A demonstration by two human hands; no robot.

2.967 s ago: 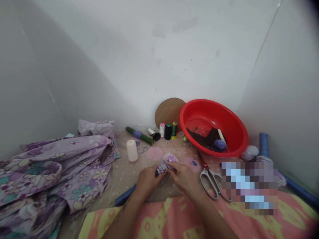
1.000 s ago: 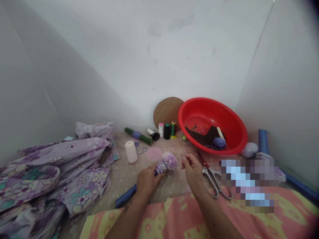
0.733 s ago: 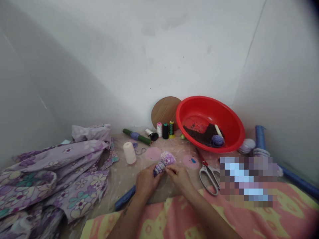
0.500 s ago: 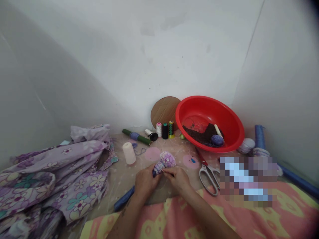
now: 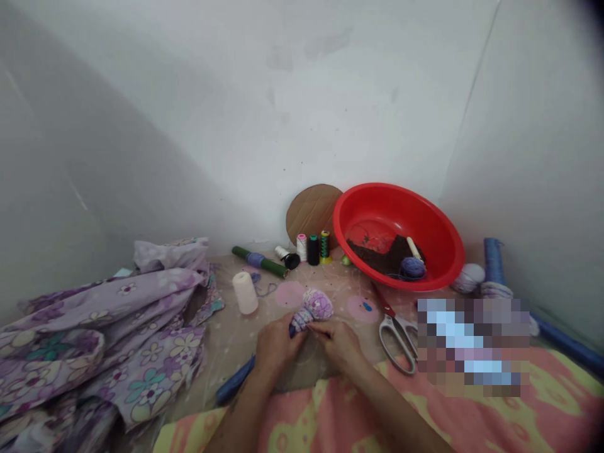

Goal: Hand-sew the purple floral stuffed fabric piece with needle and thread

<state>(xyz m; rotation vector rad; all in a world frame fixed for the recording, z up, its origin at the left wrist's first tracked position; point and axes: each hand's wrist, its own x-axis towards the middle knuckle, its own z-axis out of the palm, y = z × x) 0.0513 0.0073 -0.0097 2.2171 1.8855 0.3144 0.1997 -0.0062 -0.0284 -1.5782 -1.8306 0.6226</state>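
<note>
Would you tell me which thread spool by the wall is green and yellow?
The rightmost upright spool, beside the red basin; its neighbours are dark green and pink.

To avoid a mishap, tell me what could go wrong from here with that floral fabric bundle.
The fingertips of the right hand work close to the left hand, which grips the floral fabric bundle. If they hold a needle, which is too small to tell, it could prick the left fingers. The scissors lie close to the right hand, so a sideways move might knock them.
</note>
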